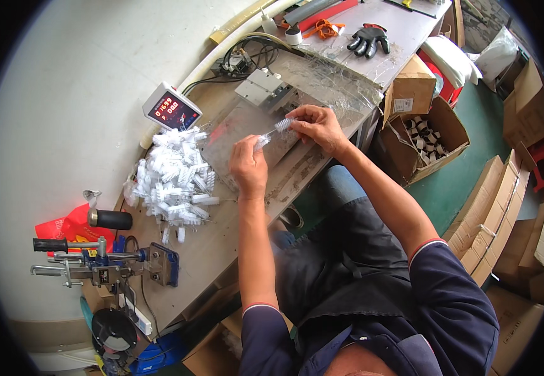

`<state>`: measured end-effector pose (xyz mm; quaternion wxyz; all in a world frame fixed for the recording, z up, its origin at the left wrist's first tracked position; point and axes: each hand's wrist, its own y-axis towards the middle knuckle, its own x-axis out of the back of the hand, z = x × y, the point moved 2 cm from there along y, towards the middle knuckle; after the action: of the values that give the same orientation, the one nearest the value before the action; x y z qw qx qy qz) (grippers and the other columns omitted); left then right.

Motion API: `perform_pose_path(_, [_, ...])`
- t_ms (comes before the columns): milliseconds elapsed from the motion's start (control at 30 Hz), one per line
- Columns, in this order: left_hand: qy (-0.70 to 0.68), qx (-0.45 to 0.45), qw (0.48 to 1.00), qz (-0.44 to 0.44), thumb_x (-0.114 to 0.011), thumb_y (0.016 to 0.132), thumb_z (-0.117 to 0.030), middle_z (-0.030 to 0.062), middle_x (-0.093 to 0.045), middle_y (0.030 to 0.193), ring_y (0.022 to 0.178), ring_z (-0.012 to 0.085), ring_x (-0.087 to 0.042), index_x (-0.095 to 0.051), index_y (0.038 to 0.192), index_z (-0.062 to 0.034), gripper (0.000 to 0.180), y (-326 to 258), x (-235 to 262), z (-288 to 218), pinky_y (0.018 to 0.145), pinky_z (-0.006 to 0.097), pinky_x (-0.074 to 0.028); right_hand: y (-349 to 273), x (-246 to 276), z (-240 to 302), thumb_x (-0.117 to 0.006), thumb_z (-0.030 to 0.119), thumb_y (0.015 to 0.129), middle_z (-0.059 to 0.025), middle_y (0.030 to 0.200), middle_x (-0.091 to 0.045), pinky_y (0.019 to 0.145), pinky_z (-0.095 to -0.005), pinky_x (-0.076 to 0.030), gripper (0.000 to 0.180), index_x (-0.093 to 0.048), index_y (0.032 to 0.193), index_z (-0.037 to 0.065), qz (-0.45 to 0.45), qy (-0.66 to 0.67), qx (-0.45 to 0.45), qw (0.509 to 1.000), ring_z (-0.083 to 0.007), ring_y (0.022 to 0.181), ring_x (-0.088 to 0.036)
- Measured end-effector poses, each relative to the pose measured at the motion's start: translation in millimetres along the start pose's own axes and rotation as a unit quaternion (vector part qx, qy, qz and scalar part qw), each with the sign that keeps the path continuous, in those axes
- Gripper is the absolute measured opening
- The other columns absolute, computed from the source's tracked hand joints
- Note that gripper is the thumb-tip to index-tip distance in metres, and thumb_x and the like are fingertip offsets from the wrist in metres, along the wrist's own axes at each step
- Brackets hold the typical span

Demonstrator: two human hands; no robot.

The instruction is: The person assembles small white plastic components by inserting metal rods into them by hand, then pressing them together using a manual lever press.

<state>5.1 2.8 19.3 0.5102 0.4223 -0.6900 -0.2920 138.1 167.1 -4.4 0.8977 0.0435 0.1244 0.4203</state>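
Hands meet over a grey workbench [222,250], where the person holds a small white bristle brush [274,130] between them. The right hand [318,127] pinches the bristled end of the brush with thumb and fingertips closed on it, while the left hand [249,164] has its fingers curled shut around the other end, just beside a clear plastic sheet [322,81] that covers the middle of the bench. The brush sits level, raised slightly above the sheet, so whether it touches the surface cannot be told. To the left of the left hand lies a heap of white brushes [175,182] of the same kind, piled loosely on the benchtop and near, yet apart from, that hand. Behind the heap stands a small white counter with a red display [172,108], tilted toward the person. A grey metal box [261,86] with black cables sits beyond the held brush. At the near left corner of the bench a hand-lever clamp tool [106,263] with black grips is mounted. A black glove [368,39] lies on the far end of the table, and an open cardboard box [432,141] with small rolled parts stands on the green floor to the right.
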Motion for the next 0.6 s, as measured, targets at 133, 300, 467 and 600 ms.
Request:
perform_pose_path(133, [0.028, -0.011, 1.0, 0.001, -0.073, 0.08, 0.005, 0.0096, -0.074, 0.097, 0.089, 0.0306, -0.07, -0.069, 0.098, -0.0048, 0.02, 1.9, 1.3, -3.4, 0.078, 0.04, -0.057, 2.5, 1.2, -6.2, -0.072, 0.002, 0.093, -0.0028, 0.087, -0.071, 0.061, -0.0224, -0.052, 0.013, -0.072, 0.105, -0.003, 0.01, 0.004, 0.0, 1.0, -0.0068, 0.07, -0.062])
perform_pose_path(300, [0.054, -0.046, 0.996, 0.047, -0.072, 0.077, 0.004, 0.0067, -0.073, 0.096, 0.091, 0.0285, -0.068, -0.07, 0.099, -0.0081, 0.026, 3.5, -0.1, -11.3, 0.081, 0.041, -0.055, 2.6, -1.5, -9.8, -0.073, -0.001, 0.091, -0.0054, 0.083, -0.072, 0.062, -0.0237, -0.054, 0.008, -0.071, 0.099, -0.003, 0.029, 0.0, 0.005, 1.0, -0.0097, 0.07, -0.066])
perform_pose_path(467, [0.044, -0.048, 0.993, 0.102, -0.068, 0.08, 0.001, 0.0091, -0.072, 0.097, 0.095, 0.0297, -0.069, -0.068, 0.107, -0.0071, 0.028, -4.8, -8.4, -9.1, 0.083, 0.042, -0.056, 0.8, -10.3, -7.2, -0.072, 0.001, 0.091, -0.0057, 0.078, -0.071, 0.06, -0.0253, -0.054, 0.008, -0.073, 0.098, -0.003, 0.03, -0.052, -0.009, 0.998, -0.0104, 0.067, -0.066])
perform_pose_path(600, [0.045, -0.039, 0.993, 0.106, -0.063, 0.084, 0.0, 0.0134, -0.068, 0.098, 0.095, 0.0324, -0.067, -0.064, 0.113, -0.005, 0.029, -10.8, -8.5, -6.9, 0.083, 0.044, -0.055, -0.9, -17.8, 0.5, -0.07, 0.008, 0.096, -0.0051, 0.083, -0.072, 0.059, -0.0248, -0.052, 0.016, -0.073, 0.108, -0.003, 0.06, -0.1, -0.002, 0.993, -0.0096, 0.068, -0.065])
